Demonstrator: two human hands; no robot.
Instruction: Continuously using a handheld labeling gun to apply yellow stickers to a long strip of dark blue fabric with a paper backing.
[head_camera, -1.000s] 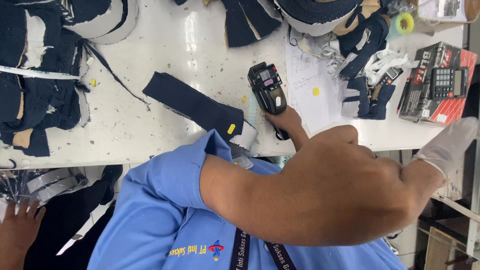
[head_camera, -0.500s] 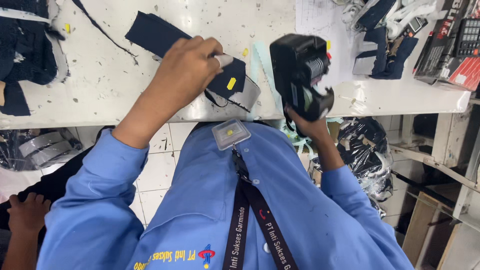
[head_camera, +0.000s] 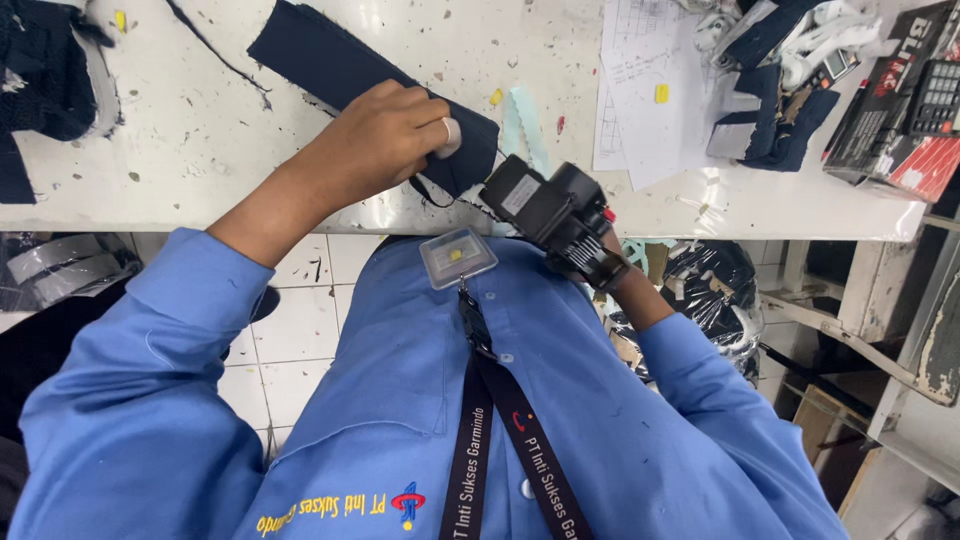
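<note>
My left hand (head_camera: 385, 140) presses down on the near end of a dark navy fabric piece (head_camera: 330, 60) that lies on the white, speckled table (head_camera: 200, 150). One finger wears a white cover. My right hand (head_camera: 628, 282) grips a black hand-held labelling device (head_camera: 555, 215), and the device hides most of the hand. The device is tilted at the table's front edge, its head close to the corner of the fabric under my left hand. A small yellow sticker (head_camera: 495, 97) lies just beyond that corner.
A printed paper sheet (head_camera: 650, 90) lies to the right, with dark cut pieces (head_camera: 770, 120), a black and red box (head_camera: 900, 120) and a calculator (head_camera: 935, 95) beyond it. More dark fabric (head_camera: 50, 70) is stacked at the far left. My badge (head_camera: 457, 257) hangs at my chest.
My right hand picked the device off the table, then brought it down to the table edge by the fabric. My left hand came onto the fabric piece and stays there.
</note>
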